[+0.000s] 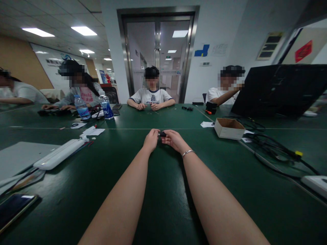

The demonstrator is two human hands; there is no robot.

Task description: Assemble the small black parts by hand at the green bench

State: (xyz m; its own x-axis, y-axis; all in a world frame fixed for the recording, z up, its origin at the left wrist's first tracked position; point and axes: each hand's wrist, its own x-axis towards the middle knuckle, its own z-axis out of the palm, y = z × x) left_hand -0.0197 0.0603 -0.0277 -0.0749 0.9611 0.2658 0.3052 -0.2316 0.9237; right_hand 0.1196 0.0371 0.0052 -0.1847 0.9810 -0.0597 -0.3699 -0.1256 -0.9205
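A small, black, oblong object with a silvery end (162, 134) is between the two hands, over the middle of the dark green, smooth-topped table (168, 190). The right hand (174, 139), with a silver-coloured metal bangle (188, 153) around its wrist, pinches the black part between thumb and fingers. The left hand (151, 139) has its fingertips drawn close together at the silvery end; the detail is too small to tell whether they grip it. To the right, well apart from the hands, stands an open-topped, pale cardboard box (228, 134), with a loose coil of black cables (277, 146) beyond it and a large, black, flat-backed monitor (278, 88) behind. On the left lie a long, white, rounded plastic device (61, 154) and, nearer, a dark-screened phone (16, 207). Farther back, two clear plastic bottles with blue labels stand upright near each other. Directly across, a person in a white T-shirt (152, 96) sits before a steel-framed glass double door (138, 51).
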